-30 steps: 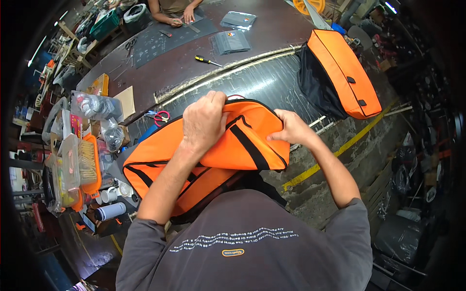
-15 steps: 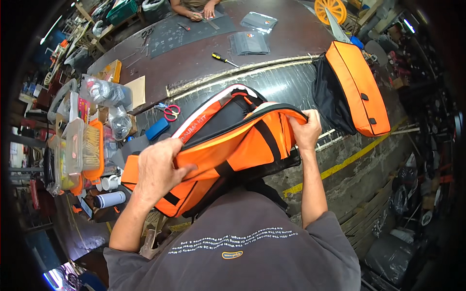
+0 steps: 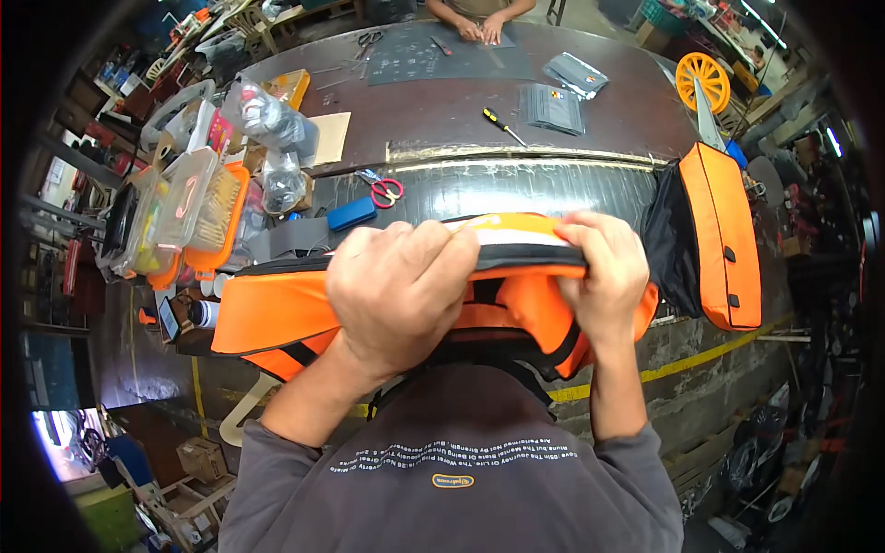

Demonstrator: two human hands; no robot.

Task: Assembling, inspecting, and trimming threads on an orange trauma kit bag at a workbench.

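An orange bag (image 3: pixel 272 309) with black trim and a white band stretches across in front of my chest. My left hand (image 3: pixel 396 286) is a closed fist around the bag's black-trimmed upper edge, near its middle. Farther right along that edge, my right hand (image 3: pixel 604 272) pinches it between thumb and fingers. Below the edge, the orange fabric sags in folds between my wrists. The inside of the bag is hidden from here. A second orange bag (image 3: pixel 724 240) with a black side lies on the right end of the table.
Red-handled scissors (image 3: pixel 387 193) and a blue case (image 3: pixel 352 214) lie beyond my left hand. Clear plastic tubs (image 3: pixel 189 198) crowd the table's left side. A screwdriver (image 3: pixel 503 126) and grey pouches (image 3: pixel 551 109) lie farther off. Across the table, another person's hands (image 3: pixel 481 30) work on a dark mat (image 3: pixel 406 63).
Both hands have risen and come closer together, lifting the bag's edge. The opening, which showed the dark inside before, no longer faces me. The whole view has shifted too.
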